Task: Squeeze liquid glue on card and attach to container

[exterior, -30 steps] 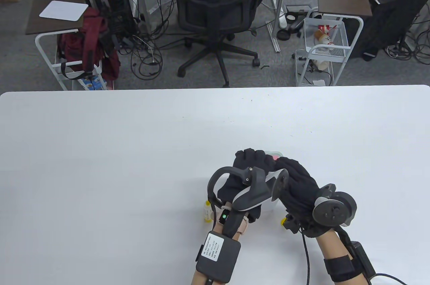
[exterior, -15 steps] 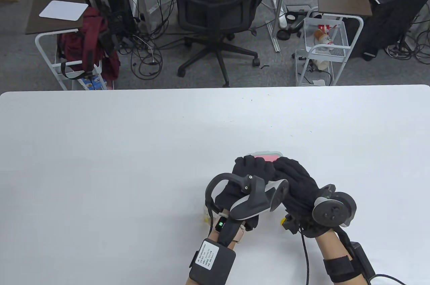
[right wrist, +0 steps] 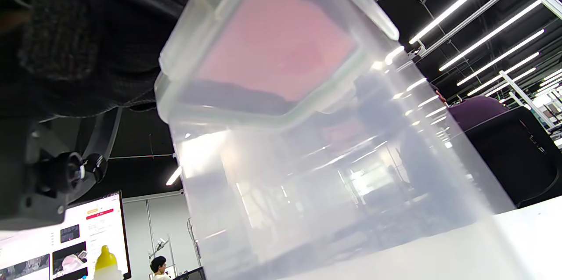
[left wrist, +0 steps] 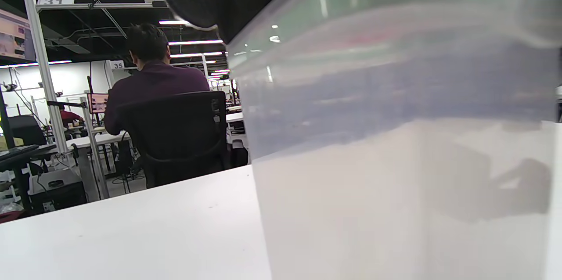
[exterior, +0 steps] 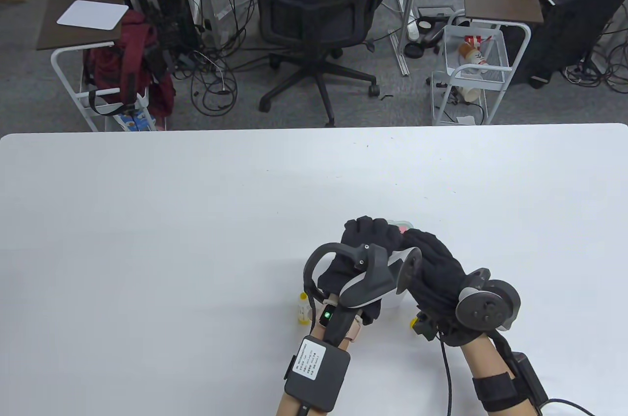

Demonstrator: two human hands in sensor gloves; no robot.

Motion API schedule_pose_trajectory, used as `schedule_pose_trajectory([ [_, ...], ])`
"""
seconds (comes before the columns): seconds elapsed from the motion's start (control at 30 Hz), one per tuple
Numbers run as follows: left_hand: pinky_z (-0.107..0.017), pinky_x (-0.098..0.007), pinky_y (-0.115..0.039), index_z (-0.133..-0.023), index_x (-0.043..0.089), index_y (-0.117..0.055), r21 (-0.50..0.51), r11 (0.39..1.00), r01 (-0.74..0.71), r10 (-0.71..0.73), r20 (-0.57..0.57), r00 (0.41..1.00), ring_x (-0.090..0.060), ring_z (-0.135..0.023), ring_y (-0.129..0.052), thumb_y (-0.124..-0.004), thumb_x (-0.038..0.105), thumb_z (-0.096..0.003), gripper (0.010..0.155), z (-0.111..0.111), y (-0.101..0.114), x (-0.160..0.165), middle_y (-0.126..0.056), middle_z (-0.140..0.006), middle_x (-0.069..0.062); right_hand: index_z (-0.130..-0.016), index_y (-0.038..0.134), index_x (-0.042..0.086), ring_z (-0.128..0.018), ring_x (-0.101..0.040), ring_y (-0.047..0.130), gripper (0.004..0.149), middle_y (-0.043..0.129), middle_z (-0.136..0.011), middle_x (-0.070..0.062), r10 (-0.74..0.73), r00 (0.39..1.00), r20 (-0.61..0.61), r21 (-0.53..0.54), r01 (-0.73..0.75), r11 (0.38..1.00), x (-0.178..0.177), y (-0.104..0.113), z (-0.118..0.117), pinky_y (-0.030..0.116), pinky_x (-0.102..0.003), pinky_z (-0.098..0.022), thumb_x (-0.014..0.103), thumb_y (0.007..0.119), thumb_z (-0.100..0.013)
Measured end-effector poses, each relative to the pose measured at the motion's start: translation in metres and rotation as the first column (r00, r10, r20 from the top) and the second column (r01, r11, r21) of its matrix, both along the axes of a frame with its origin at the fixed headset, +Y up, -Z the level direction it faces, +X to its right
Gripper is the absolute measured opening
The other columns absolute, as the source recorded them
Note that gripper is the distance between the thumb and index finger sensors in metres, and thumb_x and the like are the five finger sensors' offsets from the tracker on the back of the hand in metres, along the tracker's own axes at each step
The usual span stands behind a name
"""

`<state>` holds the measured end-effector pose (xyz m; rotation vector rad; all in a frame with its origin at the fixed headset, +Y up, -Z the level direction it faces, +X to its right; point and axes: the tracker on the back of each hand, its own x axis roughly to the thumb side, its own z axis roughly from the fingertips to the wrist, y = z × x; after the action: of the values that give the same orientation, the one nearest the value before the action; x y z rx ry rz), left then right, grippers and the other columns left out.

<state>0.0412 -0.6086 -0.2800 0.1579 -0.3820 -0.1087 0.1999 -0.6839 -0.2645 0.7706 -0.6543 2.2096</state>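
A small glue bottle (exterior: 304, 309) stands on the white table (exterior: 147, 239) just left of the left hand (exterior: 365, 247), which presses down on a clear lidded container (right wrist: 307, 148). A pink card (right wrist: 276, 52) lies on its lid, under both hands; the right hand (exterior: 436, 264) presses alongside.

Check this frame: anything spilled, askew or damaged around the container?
Nothing stands out. The clear container stands upright on the table, lid on, with the pink card flat on top under both hands. The glue bottle stands upright beside the left wrist. No spill visible, though the hands hide much.
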Motion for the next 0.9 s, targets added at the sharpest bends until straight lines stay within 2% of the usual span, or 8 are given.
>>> schedule_pose_trajectory([
  [0.2, -0.073, -0.038, -0.073, -0.094, 0.030, -0.078, 0.026, 0.998, 0.050, -0.050, 0.036, 0.998, -0.021, -0.094, -0.089, -0.071, 0.038, -0.0492, 0.046, 0.019, 0.001, -0.005, -0.087, -0.098, 0.007, -0.089, 0.079, 0.015, -0.101, -0.034, 0.064, 0.041, 0.073, -0.101, -0.005, 0.006, 1.000, 0.006, 0.002, -0.006, 1.000, 0.000, -0.001, 0.000, 0.049, -0.051, -0.082, 0.041, 0.060, -0.063],
  [0.37, -0.074, -0.038, -0.072, -0.094, 0.031, -0.077, -0.009, 0.999, 0.034, -0.034, 0.018, 0.999, -0.020, -0.096, -0.087, -0.071, 0.038, -0.0495, 0.045, 0.009, 0.003, -0.004, -0.086, -0.099, 0.008, -0.090, 0.079, 0.015, -0.101, -0.035, 0.064, 0.042, 0.072, -0.102, -0.006, 0.002, 1.000, 0.001, 0.003, -0.002, 1.000, 0.000, -0.001, 0.001, 0.049, -0.051, -0.082, 0.041, 0.060, -0.063],
  [0.5, -0.075, -0.038, -0.071, -0.095, 0.033, -0.075, 0.001, 0.999, 0.046, -0.046, -0.016, 0.999, -0.020, -0.097, -0.086, -0.071, 0.038, -0.0497, 0.046, -0.004, 0.002, 0.002, -0.084, -0.101, 0.009, -0.091, 0.078, 0.014, -0.101, -0.035, 0.064, 0.043, 0.072, -0.103, -0.005, 0.005, 1.000, -0.002, 0.007, -0.005, 1.000, 0.000, -0.001, 0.000, 0.049, -0.051, -0.082, 0.041, 0.060, -0.063],
  [0.63, -0.074, -0.038, -0.073, -0.094, 0.032, -0.077, 0.013, 0.998, 0.063, -0.063, -0.023, 0.998, -0.020, -0.093, -0.088, -0.071, 0.037, -0.0496, 0.045, -0.007, 0.003, 0.007, -0.086, -0.098, 0.007, -0.089, 0.079, 0.014, -0.101, -0.034, 0.064, 0.042, 0.073, -0.102, -0.005, 0.010, 1.000, -0.001, 0.009, -0.010, 1.000, 0.000, 0.000, 0.000, 0.050, -0.051, -0.081, 0.041, 0.060, -0.063],
  [0.8, -0.074, -0.038, -0.072, -0.093, 0.030, -0.078, -0.034, 0.999, -0.003, 0.004, 0.029, 1.000, -0.021, -0.095, -0.087, -0.072, 0.037, -0.0486, 0.045, 0.003, 0.004, -0.004, -0.086, -0.099, 0.008, -0.090, 0.079, 0.015, -0.101, -0.034, 0.064, 0.042, 0.073, -0.101, -0.005, 0.005, 1.000, 0.003, 0.002, -0.005, 1.000, 0.000, 0.000, 0.000, 0.049, -0.051, -0.081, 0.041, 0.060, -0.063],
  [0.9, -0.073, -0.038, -0.073, -0.093, 0.030, -0.078, -0.034, 0.999, 0.011, -0.009, 0.067, 0.998, -0.021, -0.095, -0.087, -0.072, 0.037, -0.0489, 0.045, 0.017, 0.005, -0.012, -0.087, -0.099, 0.007, -0.089, 0.079, 0.016, -0.101, -0.034, 0.064, 0.040, 0.073, -0.101, -0.005, -0.001, 1.000, 0.003, -0.004, 0.001, 1.000, 0.000, -0.001, 0.001, 0.049, -0.051, -0.082, 0.041, 0.060, -0.063],
])
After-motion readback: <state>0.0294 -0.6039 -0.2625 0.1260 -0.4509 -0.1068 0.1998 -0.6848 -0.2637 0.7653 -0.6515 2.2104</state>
